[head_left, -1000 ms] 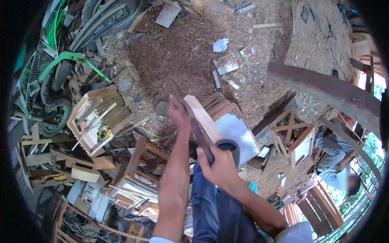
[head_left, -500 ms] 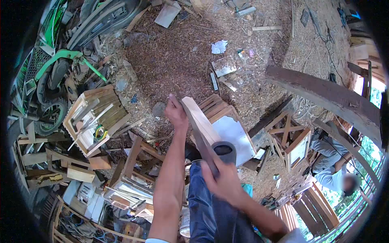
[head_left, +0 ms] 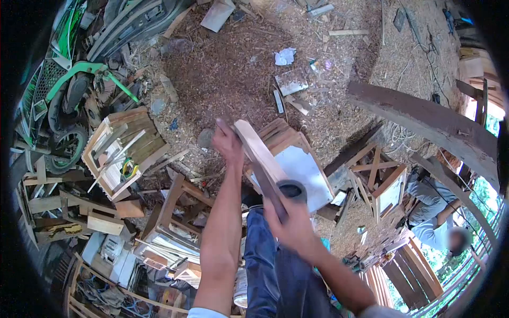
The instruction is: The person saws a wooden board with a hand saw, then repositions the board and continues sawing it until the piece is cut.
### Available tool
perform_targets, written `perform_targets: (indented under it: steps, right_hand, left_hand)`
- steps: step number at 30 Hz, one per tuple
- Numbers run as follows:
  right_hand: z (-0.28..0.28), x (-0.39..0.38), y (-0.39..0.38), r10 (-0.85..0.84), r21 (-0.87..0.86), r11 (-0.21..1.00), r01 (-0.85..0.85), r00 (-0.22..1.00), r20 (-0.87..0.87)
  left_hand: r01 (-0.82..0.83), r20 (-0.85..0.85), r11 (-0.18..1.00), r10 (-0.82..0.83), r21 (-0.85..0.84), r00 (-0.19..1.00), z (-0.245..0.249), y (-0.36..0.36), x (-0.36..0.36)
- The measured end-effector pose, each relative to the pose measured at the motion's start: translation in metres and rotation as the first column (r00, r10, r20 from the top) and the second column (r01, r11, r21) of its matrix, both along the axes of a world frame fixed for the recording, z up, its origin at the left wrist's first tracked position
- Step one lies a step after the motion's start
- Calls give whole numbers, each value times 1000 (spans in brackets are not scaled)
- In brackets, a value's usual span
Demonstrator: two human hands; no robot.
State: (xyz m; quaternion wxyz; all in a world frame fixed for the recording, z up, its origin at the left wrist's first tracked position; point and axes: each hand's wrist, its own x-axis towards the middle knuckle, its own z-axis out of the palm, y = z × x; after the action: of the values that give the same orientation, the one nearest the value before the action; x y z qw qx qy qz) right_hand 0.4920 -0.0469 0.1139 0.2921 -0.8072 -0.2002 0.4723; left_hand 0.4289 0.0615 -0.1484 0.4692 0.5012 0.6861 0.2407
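Observation:
A long dark flat bar (head_left: 258, 165) runs diagonally between my hands. My left hand (head_left: 227, 142) is closed round its far end. At its near end, my right hand (head_left: 293, 225) is wrapped round the bar and blurred by motion. Beside the bar lies a pale wooden piece (head_left: 260, 150), close along its right side. A dark ring-shaped object (head_left: 292, 190) is just past my right hand's fingers. Below the wood stands a wooden box frame with a white panel (head_left: 302, 172).
Wood shavings cover the ground (head_left: 212, 79). A wooden crate (head_left: 127, 153) and a green motorbike (head_left: 79, 79) are on the left. A heavy dark beam (head_left: 424, 122) crosses the right side. Another person (head_left: 432, 212) sits at the far right, near wooden frames (head_left: 376, 180).
The bar and both hands have shifted slightly toward the upper left. The pale wood and the ring-shaped object also appear a little further up and left.

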Motion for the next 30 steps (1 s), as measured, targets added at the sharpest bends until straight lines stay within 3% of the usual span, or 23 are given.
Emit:
perform_targets:
  steps: [1, 3, 6, 7, 9, 11, 14, 16, 17, 20, 22, 23, 26, 27, 30]
  right_hand:
    - [-32, 5, 12, 138, -48, 990, -135, 987, 80]
    - [-19, 7, 11, 107, -29, 994, -106, 994, 27]
    - [42, -4, -16, -11, -35, 999, 10, 1000, -23]
    - [49, -5, -25, -39, -24, 999, 38, 998, -43]
    - [34, -3, -24, 13, -11, 1000, -13, 1000, 2]
    - [-31, 8, 8, 120, -55, 991, -118, 992, 45]
    - [-24, 5, 11, 132, -83, 988, -128, 990, 42]
    - [-3, -9, -3, -16, -9, 1000, 16, 1000, 21]
    - [9, -16, -11, -47, 35, 998, 45, 998, 38]
    - [-22, -10, -11, 18, 33, 999, -22, 995, 101]
    - [-43, 3, 20, 78, -48, 996, -73, 991, 112]
    - [-40, 6, 25, 89, -45, 995, -85, 991, 104]
    - [-3, 2, 10, 15, -39, 999, -12, 998, 61]
    - [4, -6, 5, -37, -36, 999, 38, 999, 31]
    - [3, -12, -2, 76, -66, 995, -74, 997, 34]
  left_hand:
    - [9, -8, 1000, -9, -6, 1000, 3, -1, -3]
    - [36, -15, 999, -36, -2, 999, 4, 8, -2]
    - [63, -202, 998, -56, 28, 978, 6, 8, -1]
    - [49, -172, 999, -46, 16, 984, 8, 6, -5]
    - [27, -85, 1000, -27, -3, 996, 19, 8, 3]
    - [11, -105, 1000, -12, -8, 994, 36, 1, 7]
    - [14, -124, 1000, -12, 23, 992, 25, -2, 1]
    - [18, -130, 998, -11, 54, 991, 13, 6, 0]
    - [85, -194, 996, -76, 41, 978, 39, 11, 7]
    - [-9, -54, 999, 6, -48, 999, 47, 10, 14]
    - [46, -109, 998, -51, -47, 993, 33, 5, 2]
    - [77, -127, 997, -79, -20, 989, 21, 13, 2]
    - [-69, 109, 995, 61, 73, 992, 39, 7, 16]
    - [-13, -33, 1000, 13, 19, 999, 39, 14, 12]
    - [1, -146, 999, 6, 49, 989, 40, 12, 14]
